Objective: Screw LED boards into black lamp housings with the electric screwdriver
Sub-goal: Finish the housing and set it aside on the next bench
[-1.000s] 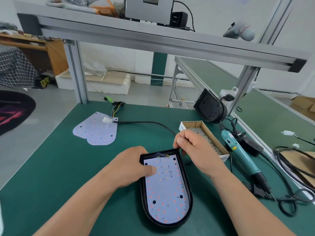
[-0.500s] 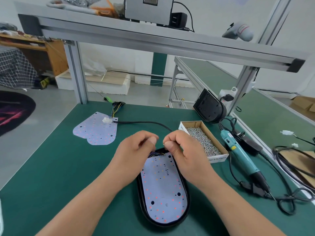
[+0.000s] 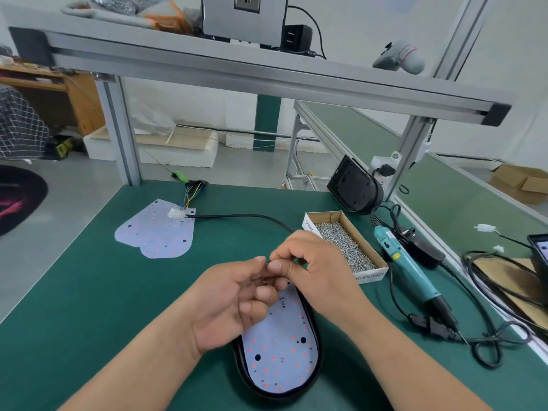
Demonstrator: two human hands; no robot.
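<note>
While both hands fuss with screws, no driving is happening yet. Left hand [image 3: 234, 304] is cupped, fingers curled round a tiny screw [image 3: 264, 281]. Right hand [image 3: 317, 268] pinches at its fingertips, probably on another one, too small to be sure. Board [image 3: 281, 357] sits in the housing [image 3: 318, 351] at 6 o'clock: pale, red-dotted, flat inside the black rim. Next move, I'd guess: seat a screw in a hole, then grab the screwdriver [image 3: 412, 271] lying at 3 o'clock beside the box [image 3: 367, 275].

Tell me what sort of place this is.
Probably a small lamp assembly workshop: a green-topped workbench under an aluminium frame, a cardboard box of screws beside a corded electric screwdriver, and an LED board sitting in a black housing.
</note>
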